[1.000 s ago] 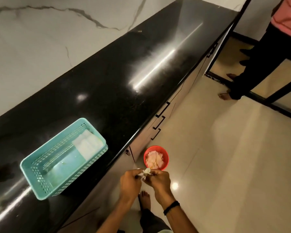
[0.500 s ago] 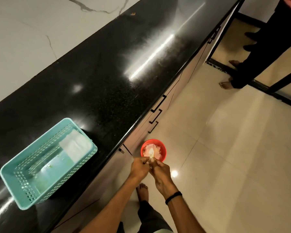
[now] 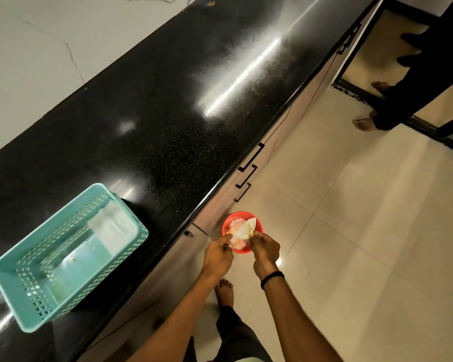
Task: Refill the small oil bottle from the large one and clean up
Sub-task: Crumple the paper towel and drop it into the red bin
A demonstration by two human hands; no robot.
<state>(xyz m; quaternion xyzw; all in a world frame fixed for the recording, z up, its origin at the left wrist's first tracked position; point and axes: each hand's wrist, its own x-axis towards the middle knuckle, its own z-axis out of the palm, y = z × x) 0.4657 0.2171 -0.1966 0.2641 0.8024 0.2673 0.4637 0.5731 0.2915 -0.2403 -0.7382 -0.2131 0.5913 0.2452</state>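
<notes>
Neither oil bottle is in view. My left hand [image 3: 217, 253] and my right hand [image 3: 264, 248] are held low over a small red bin [image 3: 256, 226] that stands on the floor against the cabinet front. A white tissue [image 3: 243, 229] is stretched between the fingertips of both hands, right above the bin's mouth. Crumpled white tissues lie inside the bin. My right wrist wears a black band.
A teal slotted basket [image 3: 32, 317] with a folded white tissue [image 3: 113, 226] in it sits on the black counter [image 3: 168, 121], near its front edge. Drawer handles [image 3: 246, 176] stick out below the counter. Another person's legs [image 3: 392, 105] stand at the far right doorway.
My hands have moved apart, spreading out the tissue that was bunched between them over the red bin. The view has tilted further down and to the left.
</notes>
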